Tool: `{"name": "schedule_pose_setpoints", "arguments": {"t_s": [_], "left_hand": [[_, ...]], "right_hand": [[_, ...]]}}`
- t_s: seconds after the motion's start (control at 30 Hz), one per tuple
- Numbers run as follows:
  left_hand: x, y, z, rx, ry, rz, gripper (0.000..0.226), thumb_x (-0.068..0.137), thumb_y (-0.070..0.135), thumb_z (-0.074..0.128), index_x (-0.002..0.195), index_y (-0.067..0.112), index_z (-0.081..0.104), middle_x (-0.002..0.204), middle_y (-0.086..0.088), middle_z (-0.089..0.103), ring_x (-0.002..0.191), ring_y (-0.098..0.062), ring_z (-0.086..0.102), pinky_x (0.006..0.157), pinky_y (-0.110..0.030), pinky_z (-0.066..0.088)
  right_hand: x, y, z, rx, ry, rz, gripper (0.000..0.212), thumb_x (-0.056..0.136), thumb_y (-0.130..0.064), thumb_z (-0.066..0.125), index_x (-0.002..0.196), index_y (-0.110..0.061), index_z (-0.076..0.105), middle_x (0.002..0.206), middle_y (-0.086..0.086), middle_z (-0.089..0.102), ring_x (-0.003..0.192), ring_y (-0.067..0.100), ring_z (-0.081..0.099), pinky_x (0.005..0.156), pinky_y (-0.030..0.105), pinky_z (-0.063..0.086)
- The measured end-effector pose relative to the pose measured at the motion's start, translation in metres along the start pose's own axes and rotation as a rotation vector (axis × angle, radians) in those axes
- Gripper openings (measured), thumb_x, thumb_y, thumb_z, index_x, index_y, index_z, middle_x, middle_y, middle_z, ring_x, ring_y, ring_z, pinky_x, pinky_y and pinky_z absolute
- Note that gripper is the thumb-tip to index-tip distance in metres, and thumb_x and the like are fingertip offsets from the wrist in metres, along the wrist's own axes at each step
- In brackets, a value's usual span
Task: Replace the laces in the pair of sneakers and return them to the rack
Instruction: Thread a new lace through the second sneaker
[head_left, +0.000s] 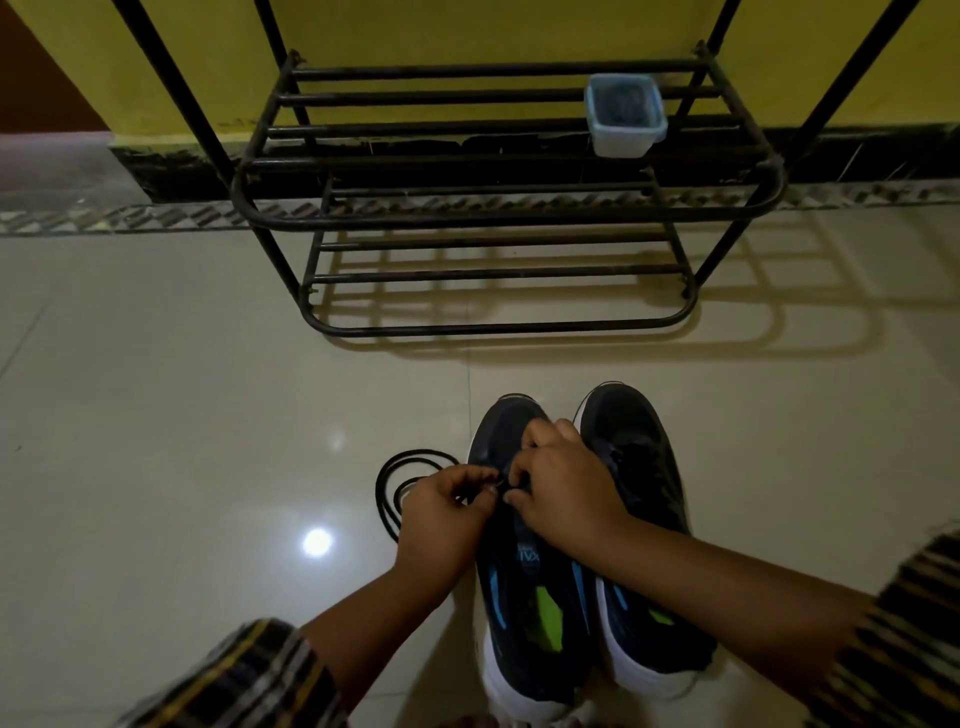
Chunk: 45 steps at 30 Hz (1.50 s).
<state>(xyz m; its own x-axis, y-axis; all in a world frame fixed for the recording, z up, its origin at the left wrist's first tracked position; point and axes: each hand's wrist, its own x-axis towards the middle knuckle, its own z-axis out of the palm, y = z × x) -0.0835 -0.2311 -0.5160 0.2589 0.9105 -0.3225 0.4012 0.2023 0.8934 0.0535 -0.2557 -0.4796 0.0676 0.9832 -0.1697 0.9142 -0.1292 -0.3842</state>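
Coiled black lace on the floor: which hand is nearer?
Left. The left hand lies against the coiled lace; the right hand is farther off, over the left sneaker.

Two sneakers stand side by side on the floor (156, 389), the left sneaker (524, 587) touching the right sneaker (644, 499). A lace (395, 478) loops just left of them. Beyond stands the rack (509, 218) against the wall (467, 31), a container (625, 115) on its upper shelf, right side.

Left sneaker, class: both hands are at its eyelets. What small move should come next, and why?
Probably draw the black lace through the eyelet: the left hand pinches it at the left sneaker, the right hand steadies the shoe, and slack loops lie on the floor.
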Motion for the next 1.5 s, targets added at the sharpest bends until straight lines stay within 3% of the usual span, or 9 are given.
{"name": "schedule_pose_setpoints", "arguments": {"t_s": [0.2,0.47,0.63,0.77,1.0,1.17,1.3,1.4,1.5], "left_hand": [[0.002,0.002,-0.002,-0.103,-0.016,-0.060,0.018,0.083,0.002,0.065,0.073,0.010,0.052,0.069,-0.005,0.059,0.073,-0.022,0.062,0.072,-0.034,0.053],[0.003,0.006,-0.005,-0.172,-0.046,-0.127,0.028,0.085,0.000,0.063,0.075,0.013,0.040,0.081,-0.027,0.062,0.081,-0.024,0.065,0.082,-0.045,0.052],[0.005,0.008,-0.006,-0.222,-0.064,-0.164,0.031,0.084,-0.006,0.062,0.074,0.012,0.038,0.078,-0.023,0.061,0.081,-0.030,0.063,0.082,-0.045,0.053],[0.001,0.005,-0.005,-0.201,-0.040,-0.145,0.024,0.084,0.003,0.065,0.075,0.011,0.045,0.088,-0.031,0.062,0.091,-0.039,0.063,0.086,-0.050,0.053],[-0.001,0.007,-0.004,-0.031,-0.010,-0.017,0.017,0.079,0.010,0.070,0.082,0.019,0.056,0.086,-0.002,0.066,0.079,-0.020,0.064,0.077,-0.046,0.055],[-0.002,0.009,-0.004,-0.014,-0.010,0.002,0.020,0.079,0.007,0.069,0.079,0.020,0.054,0.086,-0.003,0.066,0.076,-0.022,0.063,0.074,-0.041,0.057],[-0.003,0.018,-0.001,-0.014,0.001,0.093,0.020,0.079,0.004,0.069,0.085,0.020,0.060,0.088,0.005,0.066,0.064,-0.005,0.056,0.068,-0.030,0.054],[-0.003,0.031,0.001,-0.043,-0.069,0.168,0.018,0.081,0.007,0.069,0.094,0.020,0.066,0.093,0.007,0.068,0.081,0.000,0.063,0.075,-0.019,0.053],[-0.004,0.037,0.003,-0.028,-0.103,0.193,0.014,0.083,0.007,0.067,0.087,0.020,0.068,0.087,0.006,0.070,0.082,-0.001,0.065,0.074,-0.016,0.052]], "right_hand": [[-0.002,0.003,0.006,0.055,0.062,0.034,0.009,0.083,-0.026,0.066,0.087,-0.018,0.069,0.100,-0.008,0.038,0.110,0.017,0.037,0.076,0.027,0.039],[-0.002,0.002,0.010,-0.017,0.089,0.042,0.012,0.084,-0.030,0.065,0.087,-0.019,0.069,0.113,-0.004,0.045,0.110,0.018,0.037,0.079,0.032,0.037],[0.000,0.003,0.018,-0.094,0.222,-0.025,0.016,0.060,-0.019,0.079,0.055,-0.017,0.064,0.085,-0.002,0.056,0.081,0.024,0.055,0.056,0.033,0.040],[0.002,0.002,0.020,-0.115,0.215,-0.038,0.020,0.051,-0.019,0.079,0.052,-0.015,0.060,0.077,-0.003,0.056,0.072,0.022,0.056,0.052,0.031,0.042],[0.011,0.010,0.001,-0.041,0.003,-0.141,0.009,0.078,-0.013,0.058,0.074,-0.006,0.061,0.098,0.005,0.048,0.096,0.023,0.042,0.067,0.033,0.037],[0.014,0.028,-0.042,0.112,-0.034,-0.094,0.016,0.078,-0.007,0.060,0.064,-0.009,0.054,0.090,0.000,0.045,0.083,0.019,0.050,0.071,0.034,0.045],[0.011,0.038,-0.066,0.278,-0.030,-0.031,0.013,0.071,-0.007,0.069,0.063,-0.014,0.062,0.084,-0.008,0.048,0.072,0.007,0.051,0.069,0.028,0.047],[0.002,0.020,-0.058,0.349,-0.120,-0.067,0.011,0.073,-0.007,0.070,0.065,-0.013,0.064,0.086,-0.004,0.049,0.077,0.011,0.055,0.070,0.026,0.049],[0.001,0.011,-0.053,0.431,-0.035,-0.001,0.012,0.074,-0.011,0.072,0.065,-0.015,0.063,0.087,-0.003,0.051,0.079,0.012,0.054,0.070,0.021,0.047]]}}
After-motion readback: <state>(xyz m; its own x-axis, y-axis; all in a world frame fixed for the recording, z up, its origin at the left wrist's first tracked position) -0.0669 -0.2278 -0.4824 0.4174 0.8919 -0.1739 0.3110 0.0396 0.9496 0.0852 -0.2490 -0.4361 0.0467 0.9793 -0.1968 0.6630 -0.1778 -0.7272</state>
